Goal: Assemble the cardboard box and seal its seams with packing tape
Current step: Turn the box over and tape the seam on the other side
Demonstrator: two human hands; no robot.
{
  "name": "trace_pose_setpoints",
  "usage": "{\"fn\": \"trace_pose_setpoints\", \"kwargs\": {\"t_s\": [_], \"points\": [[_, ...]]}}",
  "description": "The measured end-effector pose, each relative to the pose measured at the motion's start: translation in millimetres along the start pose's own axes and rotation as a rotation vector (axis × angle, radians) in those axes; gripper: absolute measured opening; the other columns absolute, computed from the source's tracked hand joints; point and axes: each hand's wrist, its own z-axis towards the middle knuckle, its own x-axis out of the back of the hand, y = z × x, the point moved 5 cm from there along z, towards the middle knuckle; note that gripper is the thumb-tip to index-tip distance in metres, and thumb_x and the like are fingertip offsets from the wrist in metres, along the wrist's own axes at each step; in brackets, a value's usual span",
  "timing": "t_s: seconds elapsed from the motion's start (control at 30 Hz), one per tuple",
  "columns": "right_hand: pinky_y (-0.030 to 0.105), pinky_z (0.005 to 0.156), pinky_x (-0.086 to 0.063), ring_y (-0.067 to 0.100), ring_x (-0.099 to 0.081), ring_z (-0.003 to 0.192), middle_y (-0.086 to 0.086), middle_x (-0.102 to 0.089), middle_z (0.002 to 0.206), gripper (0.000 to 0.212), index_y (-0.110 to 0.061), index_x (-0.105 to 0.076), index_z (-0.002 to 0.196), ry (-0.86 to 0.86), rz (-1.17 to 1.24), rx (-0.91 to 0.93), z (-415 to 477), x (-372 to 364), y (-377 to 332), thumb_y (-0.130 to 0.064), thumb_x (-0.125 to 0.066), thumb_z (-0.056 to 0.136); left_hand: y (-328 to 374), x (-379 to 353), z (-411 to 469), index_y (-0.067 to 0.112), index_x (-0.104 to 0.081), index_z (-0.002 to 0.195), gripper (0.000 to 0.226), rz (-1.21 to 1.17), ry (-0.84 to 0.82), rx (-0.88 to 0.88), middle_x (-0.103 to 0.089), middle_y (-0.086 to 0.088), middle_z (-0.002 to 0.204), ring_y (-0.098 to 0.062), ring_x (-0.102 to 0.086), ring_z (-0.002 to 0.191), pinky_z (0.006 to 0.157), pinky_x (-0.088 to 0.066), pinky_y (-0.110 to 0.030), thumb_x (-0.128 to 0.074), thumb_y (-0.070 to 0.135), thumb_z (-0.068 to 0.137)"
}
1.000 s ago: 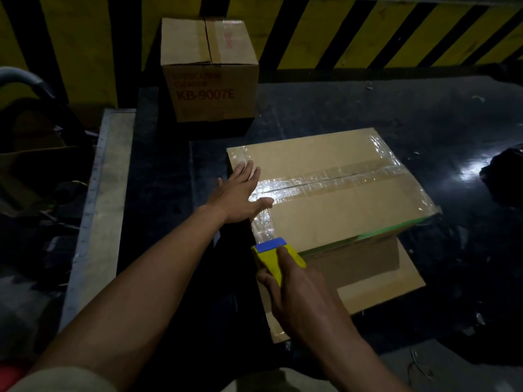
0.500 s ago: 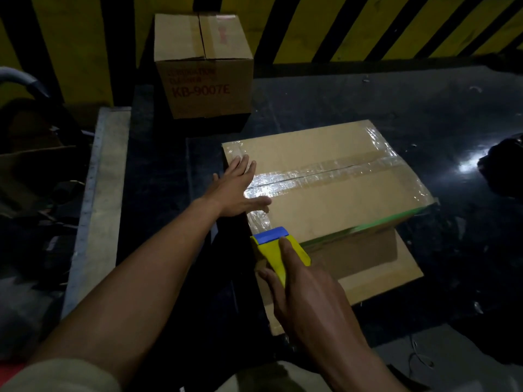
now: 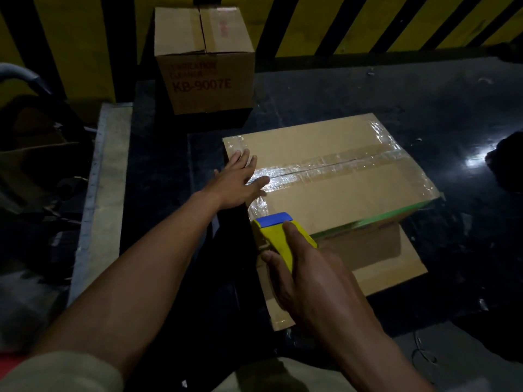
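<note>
A brown cardboard box (image 3: 339, 193) lies on the dark floor with its top flaps closed. Clear packing tape (image 3: 334, 168) runs along the middle seam and along the left and right edges. My left hand (image 3: 236, 181) lies flat, fingers spread, on the box's left edge over the end of the seam. My right hand (image 3: 308, 270) grips a yellow tape dispenser with a blue tip (image 3: 278, 233); its tip touches the box's near left corner. A loose flap (image 3: 390, 264) sticks out at the bottom on the near side.
A second, closed cardboard box marked KB-9007E (image 3: 203, 60) stands at the back against a yellow and black striped wall (image 3: 368, 24). A pale concrete kerb (image 3: 104, 179) runs along the left, with a cart handle (image 3: 19, 75) and dark clutter beyond. A dark object (image 3: 506, 165) lies at the right.
My right hand has pushed the dispenser a little up along the box's left edge towards my left hand. The left hand stays on the box.
</note>
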Motion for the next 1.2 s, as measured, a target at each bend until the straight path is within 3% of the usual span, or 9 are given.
{"fn": "trace_pose_setpoints", "kwargs": {"t_s": [0.13,0.27,0.4,0.5,0.67,0.77,1.07,1.2], "points": [[0.034,0.056,-0.031,0.028,-0.047,0.074,0.005,-0.047,0.09,0.062,-0.038,-0.03,0.146,0.003,0.015,0.009,7,3,-3,-0.068,-0.035,0.092,-3,2,3,0.025,-0.008,0.16,0.077,0.014,-0.03,-0.017,0.013,0.007,0.167,-0.012,0.016,0.152,0.115,-0.002,-0.069,-0.036,0.062,0.098],[0.035,0.064,-0.035,0.035,-0.058,0.091,0.007,-0.04,0.098,0.067,-0.038,-0.018,0.153,-0.068,-0.035,-0.003,1,-13,0,-0.066,-0.033,0.094,-1,1,-1,0.025,-0.007,0.16,0.083,0.043,-0.011,-0.028,0.013,0.006,0.167,-0.012,0.016,0.152,0.115,0.0,-0.066,-0.038,0.067,0.095],[0.036,0.065,-0.035,0.037,-0.06,0.094,0.016,-0.049,0.114,0.07,-0.034,-0.007,0.156,-0.154,-0.081,-0.037,-1,-44,10,-0.062,-0.031,0.097,1,-2,-5,0.025,-0.008,0.16,0.086,0.085,0.033,-0.028,0.012,0.006,0.167,-0.011,0.015,0.152,0.115,0.0,-0.065,-0.036,0.071,0.093],[0.035,0.065,-0.035,0.035,-0.058,0.093,0.013,-0.045,0.111,0.07,-0.031,-0.006,0.156,-0.142,-0.089,-0.03,-4,-56,14,-0.061,-0.029,0.097,3,-3,-6,0.023,-0.007,0.16,0.086,0.095,0.036,-0.039,0.012,0.005,0.167,-0.013,0.015,0.152,0.116,-0.001,-0.067,-0.035,0.07,0.094],[0.036,0.065,-0.035,0.034,-0.057,0.093,0.011,-0.042,0.11,0.07,-0.033,-0.005,0.156,-0.118,-0.074,-0.032,-9,-59,17,-0.061,-0.03,0.097,6,-3,-10,0.023,0.001,0.16,0.116,0.136,-0.023,-0.04,0.018,0.004,0.166,-0.014,0.019,0.151,0.116,0.002,-0.064,-0.036,0.091,0.073],[0.036,0.066,-0.035,0.035,-0.058,0.095,0.014,-0.044,0.114,0.071,-0.035,-0.005,0.156,-0.123,-0.041,-0.019,-14,-59,21,-0.063,-0.03,0.097,6,-2,-10,0.024,0.003,0.16,0.122,0.16,-0.026,-0.037,0.018,0.003,0.166,-0.015,0.019,0.151,0.117,0.002,-0.064,-0.03,0.096,0.066],[0.035,0.068,-0.034,0.037,-0.056,0.108,0.021,-0.042,0.134,0.071,-0.034,-0.002,0.157,-0.152,-0.056,-0.043,-24,-70,31,-0.063,-0.028,0.097,15,-3,-16,0.018,0.01,0.158,0.117,0.269,0.031,-0.005,0.024,-0.007,0.163,-0.024,0.022,0.15,0.119,0.008,-0.06,-0.032,0.09,0.076],[0.038,0.076,-0.042,0.039,-0.056,0.112,0.027,-0.041,0.141,0.071,-0.035,-0.005,0.157,-0.142,-0.036,-0.039,-24,-71,36,-0.064,-0.028,0.096,26,-20,-33,0.015,-0.004,0.16,0.106,0.204,0.066,-0.054,0.01,-0.004,0.167,-0.019,0.01,0.154,0.12,-0.001,-0.058,-0.027,0.084,0.082]]}}
